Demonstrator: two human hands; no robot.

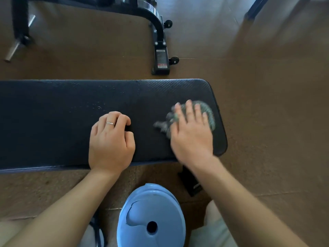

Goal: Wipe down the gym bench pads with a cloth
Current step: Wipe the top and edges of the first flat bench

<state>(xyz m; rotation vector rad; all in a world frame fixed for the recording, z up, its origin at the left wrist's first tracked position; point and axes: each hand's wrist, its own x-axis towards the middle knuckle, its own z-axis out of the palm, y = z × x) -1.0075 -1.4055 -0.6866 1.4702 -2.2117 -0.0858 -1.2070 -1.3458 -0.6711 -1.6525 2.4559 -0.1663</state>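
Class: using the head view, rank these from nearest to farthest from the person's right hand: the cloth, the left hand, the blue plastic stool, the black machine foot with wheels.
1. cloth, under the right hand on the bench pad
2. left hand, beside it on the pad
3. blue plastic stool, below, on the floor
4. black machine foot, beyond the pad

Long dark navy bench pad (pixel 71 122), vinyl-looking, finely textured weave grain, matt with faint sheen and droplets. On it a grey-green knobbly cloth (pixel 208 113), soft and nubby, blurred. Brown floor mat (pixel 267 104), rough, speckled, matt. Round pale blue plastic stool top (pixel 156 207), smooth, slightly glossy. Black curved metal machine frame (pixel 158 31), glossy paint, chrome patch. Thin silver metal ring (pixel 110 123), shiny
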